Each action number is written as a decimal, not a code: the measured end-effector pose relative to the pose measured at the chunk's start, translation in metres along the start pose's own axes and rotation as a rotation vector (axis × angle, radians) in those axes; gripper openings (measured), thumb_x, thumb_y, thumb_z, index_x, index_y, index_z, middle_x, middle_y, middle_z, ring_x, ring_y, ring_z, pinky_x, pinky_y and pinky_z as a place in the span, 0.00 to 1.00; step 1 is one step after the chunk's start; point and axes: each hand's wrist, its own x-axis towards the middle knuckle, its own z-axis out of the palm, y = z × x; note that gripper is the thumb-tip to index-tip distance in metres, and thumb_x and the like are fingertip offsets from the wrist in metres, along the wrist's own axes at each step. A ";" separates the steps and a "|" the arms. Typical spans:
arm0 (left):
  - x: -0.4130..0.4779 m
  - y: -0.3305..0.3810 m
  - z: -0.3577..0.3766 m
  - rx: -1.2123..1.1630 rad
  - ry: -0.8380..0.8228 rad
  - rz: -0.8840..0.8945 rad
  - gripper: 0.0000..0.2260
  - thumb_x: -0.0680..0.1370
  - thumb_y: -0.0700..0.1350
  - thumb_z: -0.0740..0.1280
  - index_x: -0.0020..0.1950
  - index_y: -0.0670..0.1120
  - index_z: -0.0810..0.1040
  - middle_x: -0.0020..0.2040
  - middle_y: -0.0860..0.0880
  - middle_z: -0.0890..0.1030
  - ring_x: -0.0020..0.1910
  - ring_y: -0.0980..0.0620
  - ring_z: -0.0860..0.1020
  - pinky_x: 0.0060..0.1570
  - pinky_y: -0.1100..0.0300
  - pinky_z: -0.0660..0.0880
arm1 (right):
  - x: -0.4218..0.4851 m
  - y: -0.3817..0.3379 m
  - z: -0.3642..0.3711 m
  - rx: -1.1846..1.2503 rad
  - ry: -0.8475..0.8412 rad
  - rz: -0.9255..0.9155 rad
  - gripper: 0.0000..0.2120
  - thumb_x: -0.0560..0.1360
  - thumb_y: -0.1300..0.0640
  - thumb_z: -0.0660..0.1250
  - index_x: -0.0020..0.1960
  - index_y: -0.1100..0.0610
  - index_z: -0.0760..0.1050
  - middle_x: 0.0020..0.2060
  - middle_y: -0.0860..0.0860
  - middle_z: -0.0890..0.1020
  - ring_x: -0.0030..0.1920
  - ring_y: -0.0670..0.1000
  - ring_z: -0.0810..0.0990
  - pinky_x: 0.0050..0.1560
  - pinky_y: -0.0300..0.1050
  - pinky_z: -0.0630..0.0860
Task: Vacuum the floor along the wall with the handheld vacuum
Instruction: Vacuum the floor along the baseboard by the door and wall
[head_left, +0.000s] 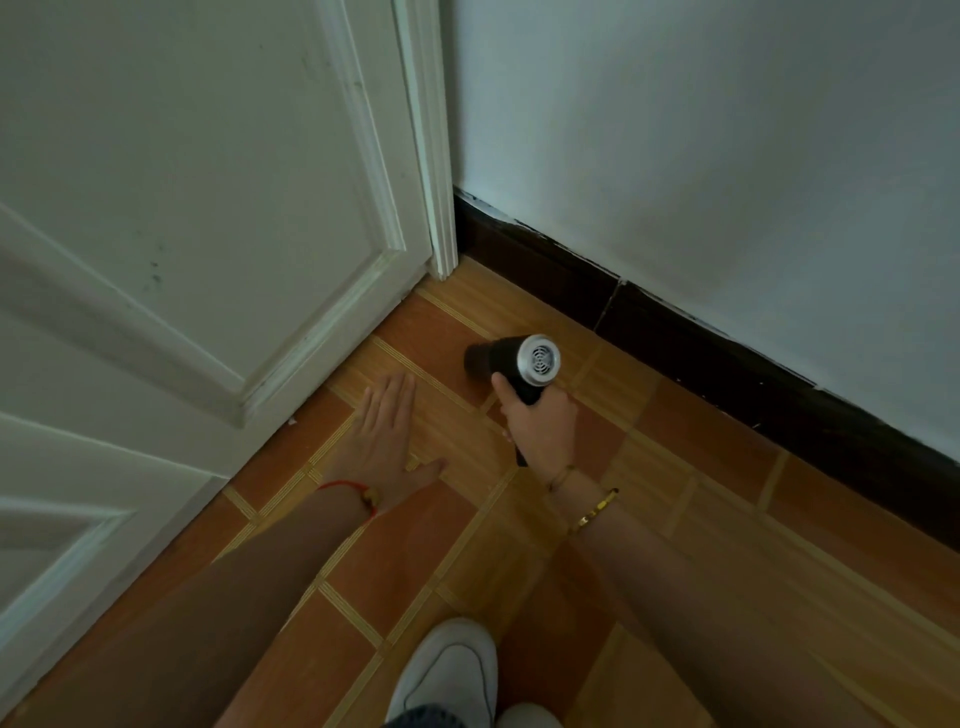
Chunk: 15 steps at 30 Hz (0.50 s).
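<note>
With our right hand (540, 423) gripping the handheld vacuum (511, 364) and our left hand (382, 436) flat, empty, we risk missing the floor (701, 519) edge along the baseboard (727, 358).

The right hand (540, 423) grips the black handle of the handheld vacuum (511, 361), whose dark nozzle points left toward the corner, low over the floor (701, 519). Its silver vented rear cap faces up toward the camera. The left hand (382, 439) is spread flat, fingers together, just above or on the tiled floor beside the vacuum. A red string (345, 488) circles the left wrist; a gold bracelet (595, 512) sits on the right. A white door (182, 234) stands at left, meeting the pale wall (727, 156) above a dark baseboard (727, 358). A white shoe (449, 670) shows at the bottom edge.
</note>
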 end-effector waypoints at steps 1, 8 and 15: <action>0.001 0.001 0.000 0.000 -0.001 0.003 0.48 0.73 0.72 0.53 0.78 0.44 0.34 0.79 0.44 0.37 0.77 0.48 0.35 0.75 0.51 0.36 | 0.004 0.002 -0.005 0.008 0.042 0.015 0.19 0.73 0.45 0.72 0.53 0.60 0.80 0.43 0.56 0.85 0.43 0.58 0.85 0.45 0.52 0.83; 0.001 0.009 -0.005 0.020 0.001 0.064 0.49 0.72 0.73 0.52 0.78 0.43 0.34 0.79 0.44 0.37 0.77 0.48 0.35 0.75 0.51 0.37 | 0.006 0.013 -0.032 0.030 0.146 0.045 0.15 0.74 0.47 0.72 0.51 0.59 0.79 0.41 0.57 0.84 0.41 0.58 0.84 0.43 0.54 0.83; -0.005 0.005 -0.004 0.058 -0.044 0.137 0.54 0.68 0.78 0.51 0.78 0.45 0.34 0.79 0.45 0.37 0.78 0.49 0.37 0.76 0.51 0.37 | -0.044 0.015 -0.017 -0.014 -0.109 -0.006 0.10 0.75 0.49 0.72 0.46 0.57 0.80 0.32 0.46 0.79 0.33 0.46 0.79 0.36 0.38 0.75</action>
